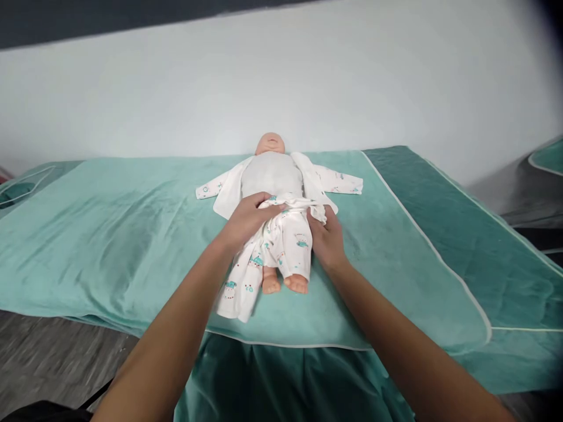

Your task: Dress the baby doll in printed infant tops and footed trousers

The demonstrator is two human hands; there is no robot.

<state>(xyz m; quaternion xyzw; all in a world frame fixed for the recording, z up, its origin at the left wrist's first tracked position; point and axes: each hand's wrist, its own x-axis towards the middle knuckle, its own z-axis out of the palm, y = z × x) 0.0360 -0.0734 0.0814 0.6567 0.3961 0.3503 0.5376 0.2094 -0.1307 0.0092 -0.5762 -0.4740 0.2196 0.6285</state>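
A baby doll (270, 144) lies on its back, head toward the wall. Its patterned white jacket (229, 190) is spread open, with a sleeve out to each side and a pale grey-white torso (272, 174) showing. White baby pants (297, 240) with teal prints cover its hips and legs. Both bare feet (297, 283) stick out below, and a length of the same printed cloth lies loose to their left. My left hand (250, 220) is closed on the bunched waistband at the left. At the right, my right hand (326, 234) pinches the waistband's other side.
A light green velvety cover (132, 234) with white piping lies over a darker green one (484, 234) on the bed. Behind stands a white wall (281, 76). Grey wood-look floor (53, 351) shows at lower left. Another green-covered surface (549, 157) stands at far right.
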